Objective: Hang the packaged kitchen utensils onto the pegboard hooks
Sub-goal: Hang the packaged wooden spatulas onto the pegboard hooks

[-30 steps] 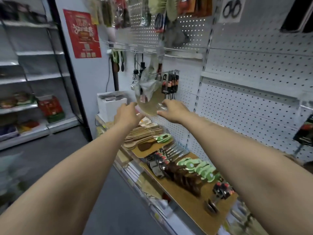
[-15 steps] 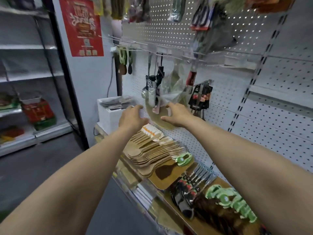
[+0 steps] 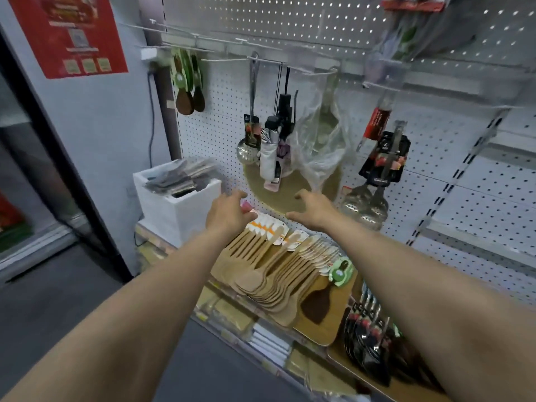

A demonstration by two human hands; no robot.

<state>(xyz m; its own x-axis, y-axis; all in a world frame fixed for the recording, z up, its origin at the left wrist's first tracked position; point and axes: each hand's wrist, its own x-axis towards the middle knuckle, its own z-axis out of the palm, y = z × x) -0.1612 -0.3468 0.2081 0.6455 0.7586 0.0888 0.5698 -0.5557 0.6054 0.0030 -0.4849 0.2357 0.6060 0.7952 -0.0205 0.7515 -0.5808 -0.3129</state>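
Your left hand (image 3: 229, 211) and right hand (image 3: 312, 209) are hovering beside the bagged wooden board (image 3: 290, 192) hanging from its hook (image 3: 327, 72), fingers apart, gripping nothing.

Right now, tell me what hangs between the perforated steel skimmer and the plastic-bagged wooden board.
In the head view, a black-and-white bundle hangs between the skimmer and the bagged board; too blurred to identify.
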